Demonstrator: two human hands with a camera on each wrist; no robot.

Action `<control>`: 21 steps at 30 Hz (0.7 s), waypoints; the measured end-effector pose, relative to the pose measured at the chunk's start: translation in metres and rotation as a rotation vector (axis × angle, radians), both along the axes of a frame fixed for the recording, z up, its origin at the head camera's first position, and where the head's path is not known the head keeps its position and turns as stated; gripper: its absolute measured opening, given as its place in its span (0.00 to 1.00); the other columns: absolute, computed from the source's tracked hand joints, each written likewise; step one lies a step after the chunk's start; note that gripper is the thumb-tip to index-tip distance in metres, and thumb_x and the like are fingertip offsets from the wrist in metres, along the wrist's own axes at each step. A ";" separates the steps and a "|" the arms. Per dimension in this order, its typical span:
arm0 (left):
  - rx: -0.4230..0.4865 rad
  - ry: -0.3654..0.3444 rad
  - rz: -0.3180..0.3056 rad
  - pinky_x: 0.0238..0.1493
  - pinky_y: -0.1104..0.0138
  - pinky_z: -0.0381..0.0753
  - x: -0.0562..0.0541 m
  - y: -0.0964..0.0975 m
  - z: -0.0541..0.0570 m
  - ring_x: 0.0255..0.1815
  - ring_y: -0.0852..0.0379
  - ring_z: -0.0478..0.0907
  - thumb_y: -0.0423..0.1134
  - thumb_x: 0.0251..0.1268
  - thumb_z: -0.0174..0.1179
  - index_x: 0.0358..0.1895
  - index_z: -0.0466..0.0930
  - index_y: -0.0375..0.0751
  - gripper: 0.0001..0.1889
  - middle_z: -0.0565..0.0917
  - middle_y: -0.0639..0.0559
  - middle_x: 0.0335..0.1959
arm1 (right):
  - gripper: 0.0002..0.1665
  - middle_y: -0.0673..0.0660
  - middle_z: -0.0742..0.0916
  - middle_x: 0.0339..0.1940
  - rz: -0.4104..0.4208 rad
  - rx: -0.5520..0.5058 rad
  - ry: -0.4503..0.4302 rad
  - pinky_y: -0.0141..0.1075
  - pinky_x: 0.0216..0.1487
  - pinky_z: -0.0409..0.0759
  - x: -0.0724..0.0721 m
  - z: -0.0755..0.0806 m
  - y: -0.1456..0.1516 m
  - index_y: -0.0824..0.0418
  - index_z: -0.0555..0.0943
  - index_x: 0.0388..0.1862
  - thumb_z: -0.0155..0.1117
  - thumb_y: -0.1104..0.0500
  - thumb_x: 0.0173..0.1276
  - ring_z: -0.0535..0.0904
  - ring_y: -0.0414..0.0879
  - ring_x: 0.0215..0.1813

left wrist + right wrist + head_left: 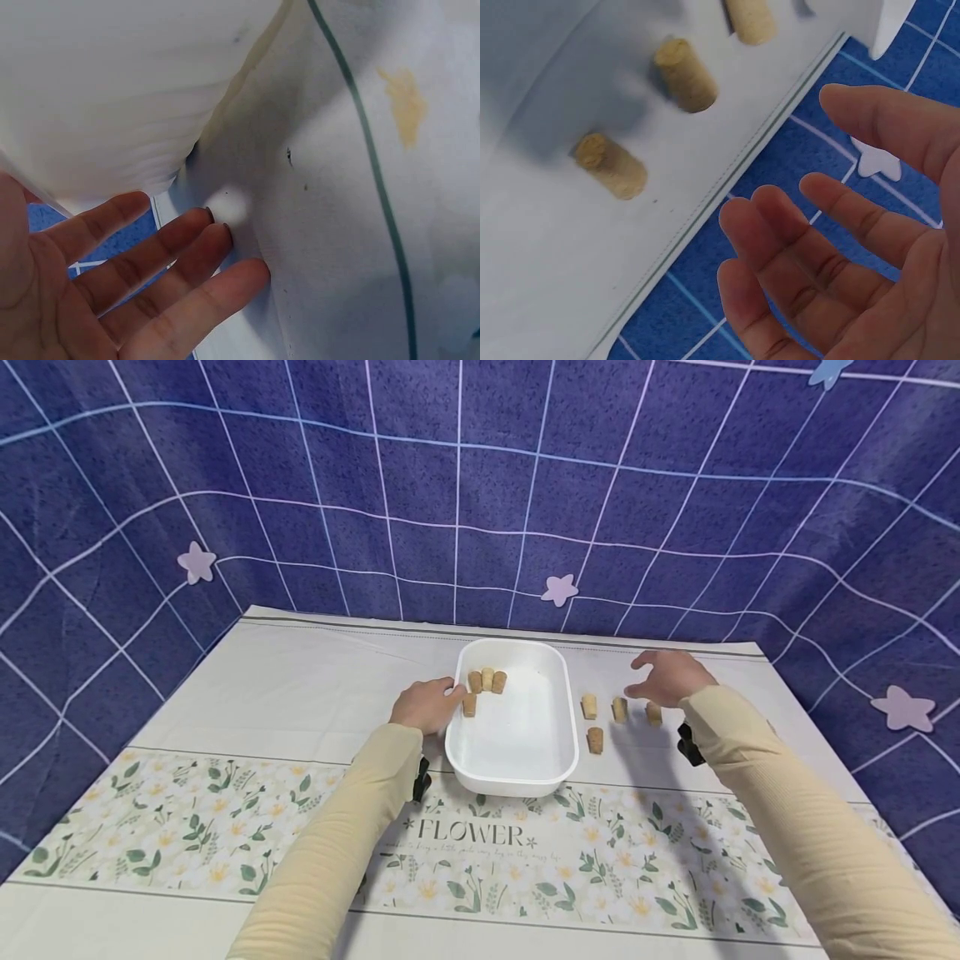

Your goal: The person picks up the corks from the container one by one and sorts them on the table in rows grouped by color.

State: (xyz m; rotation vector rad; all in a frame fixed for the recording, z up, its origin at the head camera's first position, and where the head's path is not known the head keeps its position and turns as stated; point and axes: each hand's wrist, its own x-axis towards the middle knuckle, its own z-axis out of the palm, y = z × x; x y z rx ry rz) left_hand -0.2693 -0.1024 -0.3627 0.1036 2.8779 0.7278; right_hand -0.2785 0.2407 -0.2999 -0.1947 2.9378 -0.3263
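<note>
A white plastic tray (517,747) stands on the table with several cork stoppers (487,679) inside, near its left and far walls. At its left rim my left hand (426,705) holds the edge, thumb over the rim and index finger (124,206) against the outer wall. The other fingers stretch below it, touching nothing visible. To the right of the tray more cork stoppers (619,709) stand or lie apart on the cloth. My right hand (667,677) hovers above and beyond them, its fingers (802,255) loosely bent and spread from the thumb, holding nothing.
A white tablecloth with a floral band (195,818) covers the table. Behind it and along both sides hangs a blue gridded curtain (420,485) with stars, meeting the table's far edge. Dark straps (422,779) sit at the wrists.
</note>
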 end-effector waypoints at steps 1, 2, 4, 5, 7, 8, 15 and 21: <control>0.000 0.000 0.000 0.65 0.48 0.74 0.000 0.000 0.000 0.64 0.36 0.77 0.54 0.79 0.36 0.75 0.68 0.42 0.31 0.77 0.37 0.67 | 0.33 0.76 0.75 0.68 0.000 -0.005 0.000 0.63 0.66 0.70 0.000 0.001 -0.002 0.69 0.74 0.67 0.66 0.52 0.69 0.74 0.71 0.65; 0.000 -0.001 0.001 0.65 0.48 0.74 0.000 0.000 -0.001 0.64 0.36 0.77 0.54 0.79 0.36 0.76 0.68 0.42 0.31 0.77 0.37 0.67 | 0.33 0.76 0.75 0.68 0.001 -0.008 0.000 0.62 0.66 0.70 0.000 0.001 -0.005 0.69 0.74 0.68 0.66 0.52 0.69 0.74 0.71 0.64; 0.000 -0.002 0.002 0.65 0.48 0.74 -0.001 0.000 -0.001 0.64 0.36 0.77 0.54 0.79 0.36 0.76 0.68 0.42 0.31 0.77 0.37 0.67 | 0.33 0.75 0.78 0.65 0.008 -0.015 -0.001 0.62 0.64 0.72 0.002 0.003 -0.010 0.69 0.74 0.68 0.66 0.52 0.70 0.77 0.69 0.62; 0.000 -0.001 0.002 0.65 0.48 0.73 -0.001 0.000 -0.001 0.64 0.36 0.77 0.54 0.79 0.36 0.76 0.68 0.42 0.31 0.77 0.37 0.67 | 0.33 0.74 0.79 0.64 0.012 -0.019 -0.001 0.61 0.63 0.73 0.002 0.004 -0.012 0.69 0.74 0.68 0.66 0.52 0.70 0.79 0.68 0.60; 0.001 0.001 0.003 0.65 0.48 0.73 0.000 0.000 -0.001 0.65 0.36 0.76 0.54 0.79 0.36 0.76 0.68 0.42 0.31 0.77 0.38 0.68 | 0.33 0.73 0.83 0.58 0.032 -0.027 0.007 0.60 0.61 0.75 0.004 0.007 -0.017 0.69 0.74 0.68 0.66 0.52 0.70 0.81 0.66 0.56; 0.000 0.002 0.003 0.65 0.48 0.73 0.000 0.000 0.000 0.65 0.36 0.76 0.54 0.79 0.36 0.75 0.68 0.42 0.31 0.77 0.38 0.68 | 0.33 0.72 0.84 0.56 0.044 -0.028 0.014 0.59 0.60 0.76 0.004 0.007 -0.019 0.69 0.75 0.67 0.66 0.52 0.69 0.82 0.65 0.55; 0.000 0.001 0.010 0.66 0.47 0.73 0.001 0.001 0.002 0.66 0.36 0.75 0.54 0.79 0.37 0.75 0.68 0.42 0.31 0.76 0.38 0.68 | 0.31 0.67 0.87 0.46 0.107 -0.056 0.071 0.55 0.55 0.79 0.005 0.012 -0.034 0.69 0.77 0.65 0.67 0.54 0.67 0.83 0.61 0.49; 0.011 -0.005 0.021 0.66 0.49 0.73 0.001 0.001 0.000 0.65 0.37 0.76 0.54 0.79 0.37 0.75 0.69 0.43 0.31 0.77 0.38 0.67 | 0.31 0.65 0.87 0.43 0.108 -0.070 0.073 0.50 0.50 0.81 0.005 0.013 -0.051 0.67 0.78 0.65 0.69 0.55 0.67 0.83 0.56 0.43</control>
